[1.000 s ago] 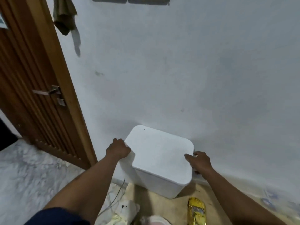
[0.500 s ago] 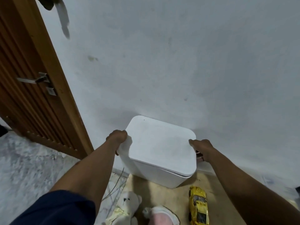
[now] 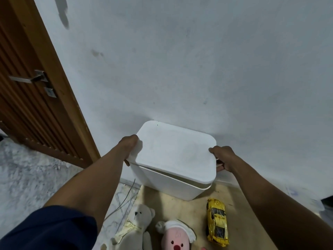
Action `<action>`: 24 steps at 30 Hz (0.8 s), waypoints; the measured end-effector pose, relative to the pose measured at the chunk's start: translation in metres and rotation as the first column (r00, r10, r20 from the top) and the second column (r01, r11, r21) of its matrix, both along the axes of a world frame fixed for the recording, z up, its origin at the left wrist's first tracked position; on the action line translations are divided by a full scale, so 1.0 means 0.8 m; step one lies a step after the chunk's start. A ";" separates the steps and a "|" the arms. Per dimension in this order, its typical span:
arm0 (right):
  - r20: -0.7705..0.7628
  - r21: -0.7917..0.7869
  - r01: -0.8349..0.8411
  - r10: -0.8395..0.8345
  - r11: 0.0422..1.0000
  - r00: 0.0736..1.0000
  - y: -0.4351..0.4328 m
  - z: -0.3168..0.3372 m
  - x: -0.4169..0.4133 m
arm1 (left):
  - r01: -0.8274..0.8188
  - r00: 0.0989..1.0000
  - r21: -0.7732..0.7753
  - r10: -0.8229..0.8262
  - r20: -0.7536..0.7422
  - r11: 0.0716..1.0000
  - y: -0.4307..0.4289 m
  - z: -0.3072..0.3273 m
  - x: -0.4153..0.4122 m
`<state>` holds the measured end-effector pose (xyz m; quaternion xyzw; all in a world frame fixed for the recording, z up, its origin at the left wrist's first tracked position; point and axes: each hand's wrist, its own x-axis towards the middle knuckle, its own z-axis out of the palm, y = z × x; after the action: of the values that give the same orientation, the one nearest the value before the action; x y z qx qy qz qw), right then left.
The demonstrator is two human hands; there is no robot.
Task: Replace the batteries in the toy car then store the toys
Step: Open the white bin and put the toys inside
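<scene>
Left hand (image 3: 130,147) and right hand (image 3: 222,157) grasp the lid (image 3: 176,152), near edge now lifted off the box (image 3: 171,184) (toy car (image 3: 217,221) waiting nearer), opening storage.

Dim, flat indoor light casts soft grey shadows on the wall (image 3: 198,60) around the box (image 3: 173,156), and the wide lens bends the door frame (image 3: 61,78) and softens the edges.

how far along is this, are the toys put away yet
Done: nothing stored that shows; whether the batteries were swapped cannot be told. In hand: the left hand and right hand grip the white box at its sides, its lid slightly raised at the near edge. Left: the yellow toy car, teddy bear and pink plush lie on the floor outside the box.
</scene>
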<state>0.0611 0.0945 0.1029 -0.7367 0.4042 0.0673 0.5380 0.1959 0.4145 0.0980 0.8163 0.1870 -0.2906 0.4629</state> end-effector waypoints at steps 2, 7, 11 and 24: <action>0.009 -0.033 0.005 -0.005 0.999 1.000 0.000 -0.002 0.001 | 0.009 1.000 0.024 -0.010 0.014 1.000 0.000 0.010 -0.006; -0.004 -0.206 0.037 -0.039 0.978 0.999 0.008 -0.011 -0.002 | -0.003 0.961 0.116 -0.029 0.274 0.993 0.005 -0.004 -0.016; 0.026 -0.251 0.055 -0.050 0.966 0.998 0.014 -0.008 -0.009 | -0.055 0.920 0.139 -0.004 0.392 0.989 0.012 -0.012 -0.026; 0.224 0.033 0.138 -0.141 0.990 0.964 0.012 0.016 -0.024 | -0.257 0.876 -0.185 0.310 0.370 0.948 0.009 0.011 -0.027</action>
<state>0.0423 0.1043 0.1156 -0.7048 0.3907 -0.0515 0.5899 0.1746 0.4218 0.1071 0.7896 0.1881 -0.0608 0.5809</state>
